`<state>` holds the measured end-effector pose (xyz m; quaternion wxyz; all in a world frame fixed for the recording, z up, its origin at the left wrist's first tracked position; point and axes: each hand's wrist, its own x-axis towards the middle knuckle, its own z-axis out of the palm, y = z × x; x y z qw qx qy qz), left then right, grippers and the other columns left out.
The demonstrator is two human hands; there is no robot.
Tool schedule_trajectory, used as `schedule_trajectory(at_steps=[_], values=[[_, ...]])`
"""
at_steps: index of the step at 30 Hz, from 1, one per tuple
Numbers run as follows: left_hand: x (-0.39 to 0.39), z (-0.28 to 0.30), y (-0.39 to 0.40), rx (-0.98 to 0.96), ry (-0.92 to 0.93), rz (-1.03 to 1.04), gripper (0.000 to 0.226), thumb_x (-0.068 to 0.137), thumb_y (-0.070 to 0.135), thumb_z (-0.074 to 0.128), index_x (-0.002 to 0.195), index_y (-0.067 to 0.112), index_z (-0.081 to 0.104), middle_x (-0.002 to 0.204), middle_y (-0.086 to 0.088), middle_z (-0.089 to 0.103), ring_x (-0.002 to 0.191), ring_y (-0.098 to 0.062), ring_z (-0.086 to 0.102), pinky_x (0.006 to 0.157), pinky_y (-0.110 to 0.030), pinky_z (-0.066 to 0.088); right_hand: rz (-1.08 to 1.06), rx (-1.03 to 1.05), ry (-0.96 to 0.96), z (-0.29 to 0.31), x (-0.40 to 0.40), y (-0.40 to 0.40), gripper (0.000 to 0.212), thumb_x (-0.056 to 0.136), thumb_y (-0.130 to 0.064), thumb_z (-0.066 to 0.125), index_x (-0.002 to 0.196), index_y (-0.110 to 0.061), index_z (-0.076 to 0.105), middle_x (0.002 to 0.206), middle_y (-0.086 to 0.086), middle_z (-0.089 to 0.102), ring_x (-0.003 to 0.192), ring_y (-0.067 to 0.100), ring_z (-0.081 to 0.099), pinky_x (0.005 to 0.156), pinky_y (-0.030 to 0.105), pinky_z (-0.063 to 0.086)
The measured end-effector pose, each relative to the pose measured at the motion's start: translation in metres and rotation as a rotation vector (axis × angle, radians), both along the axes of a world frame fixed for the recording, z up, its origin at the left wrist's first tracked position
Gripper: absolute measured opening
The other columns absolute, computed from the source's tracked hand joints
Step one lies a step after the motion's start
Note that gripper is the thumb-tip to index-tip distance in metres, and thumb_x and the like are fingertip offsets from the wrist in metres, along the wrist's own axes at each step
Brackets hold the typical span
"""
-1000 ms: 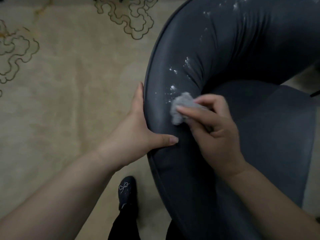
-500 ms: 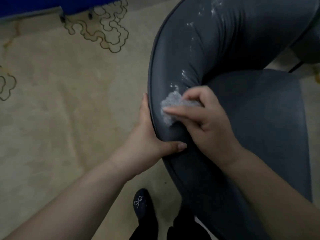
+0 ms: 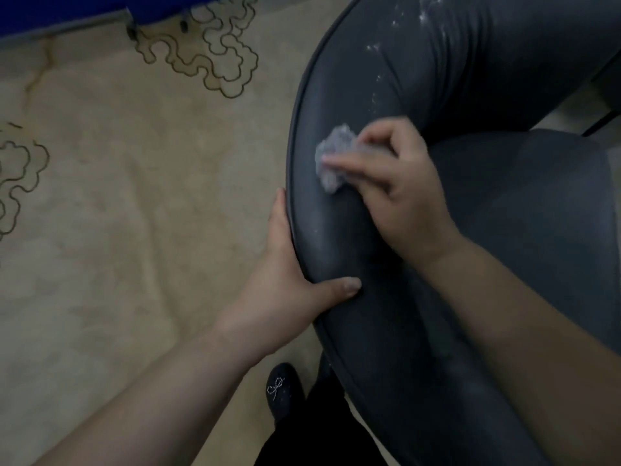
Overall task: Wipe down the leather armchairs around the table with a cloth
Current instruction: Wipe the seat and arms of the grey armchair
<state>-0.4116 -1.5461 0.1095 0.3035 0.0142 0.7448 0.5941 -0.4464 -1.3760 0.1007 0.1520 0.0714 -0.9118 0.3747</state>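
Observation:
A dark grey leather armchair (image 3: 470,79) fills the right half of the view, its curved back running from top right down to the bottom. White specks dot the upper back. My right hand (image 3: 400,193) grips a crumpled pale grey cloth (image 3: 334,161) and presses it against the inner side of the back, just above the seat cushion (image 3: 537,213). My left hand (image 3: 285,280) holds the back's outer rim, the thumb over the top edge and the fingers hidden behind it.
A beige carpet (image 3: 134,213) with dark scalloped outlines covers the floor on the left. A blue object (image 3: 67,11) sits at the top left corner. My dark shoe (image 3: 282,391) stands just left of the chair's base.
The white specks near the cloth are gone from the lower back. My right hand has shifted the cloth a little up and along the back. My left hand stays on the rim.

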Motion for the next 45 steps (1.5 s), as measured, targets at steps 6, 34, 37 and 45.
schedule_trajectory(at_steps=[6, 34, 37, 45], values=[[0.0, -0.002, 0.0, -0.08, 0.003, -0.005, 0.124, 0.068, 0.007, 0.084, 0.153, 0.034, -0.002, 0.146, 0.012, 0.043, 0.127, -0.003, 0.049, 0.104, -0.036, 0.047, 0.206, 0.017, -0.031, 0.004, 0.037, -0.006, 0.03, 0.089, -0.007, 0.052, 0.102, -0.023, 0.074, 0.105, 0.004, 0.05, 0.098, 0.028, 0.048, 0.094, 0.031, 0.039], [-0.115, 0.0, 0.046, -0.226, 0.287, 0.136, 0.069, 0.087, 0.042, 0.062, 0.148, 0.027, 0.032, 0.136, 0.012, 0.053, 0.121, -0.005, 0.053, 0.105, -0.034, 0.044, -0.142, -0.459, -0.109, -0.044, 0.044, 0.024, 0.026, 0.092, -0.007, 0.054, 0.11, -0.02, 0.066, 0.106, 0.011, 0.046, 0.089, 0.015, 0.054, 0.082, 0.021, 0.044], [-0.112, -0.007, 0.053, -0.312, 0.404, 0.191, 0.055, 0.098, 0.038, 0.048, 0.148, 0.025, 0.032, 0.138, 0.013, 0.052, 0.123, -0.001, 0.05, 0.103, -0.018, 0.04, -0.157, -0.409, -0.079, -0.043, 0.029, 0.021, 0.024, 0.091, -0.007, 0.057, 0.108, -0.019, 0.069, 0.104, 0.009, 0.047, 0.091, 0.015, 0.054, 0.086, 0.02, 0.043], [-0.107, 0.0, 0.053, -0.485, 0.48, 0.166, 0.051, 0.1, 0.035, 0.044, 0.148, 0.026, 0.032, 0.128, 0.017, 0.051, 0.105, 0.009, 0.045, 0.087, -0.008, 0.036, -0.123, -0.35, -0.1, -0.033, 0.014, 0.016, 0.028, 0.091, -0.009, 0.057, 0.111, -0.025, 0.069, 0.107, 0.003, 0.042, 0.1, 0.022, 0.05, 0.094, 0.028, 0.044]])
